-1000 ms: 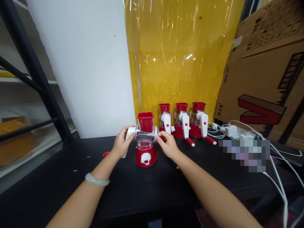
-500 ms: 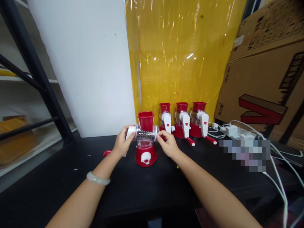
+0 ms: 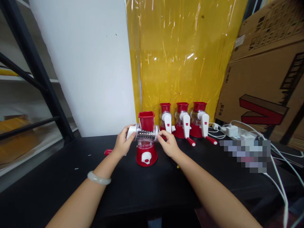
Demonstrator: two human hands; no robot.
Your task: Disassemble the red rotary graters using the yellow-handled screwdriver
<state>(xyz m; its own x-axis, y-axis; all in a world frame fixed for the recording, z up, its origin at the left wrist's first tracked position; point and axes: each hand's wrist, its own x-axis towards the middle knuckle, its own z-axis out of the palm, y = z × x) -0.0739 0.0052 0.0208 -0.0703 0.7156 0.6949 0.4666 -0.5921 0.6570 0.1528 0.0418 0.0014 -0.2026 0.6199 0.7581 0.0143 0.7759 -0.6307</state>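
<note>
A red and white rotary grater (image 3: 146, 155) stands upright on the black table, its hopper on top and a metal drum (image 3: 146, 135) showing through the clear housing. My left hand (image 3: 123, 141) is closed around the white crank (image 3: 131, 131) on the left side of the drum. The crank's red handle (image 3: 108, 152) sticks out to the left behind that wrist. On the other side, the fingers of my right hand (image 3: 167, 142) pinch the rim at the drum's right end. My right fingertips are partly hidden from view.
Behind to the right stand three similar graters (image 3: 182, 126) with white cranks. White chargers (image 3: 231, 130) and cables lie at the right, beside a large cardboard box (image 3: 261, 79). A yellow plastic curtain (image 3: 185, 57) hangs behind the table (image 3: 147, 190). Shelving (image 3: 45, 85) rises at the left.
Almost nothing differs. Both hands keep their hold on the grater, and the whole view has shifted very slightly.
</note>
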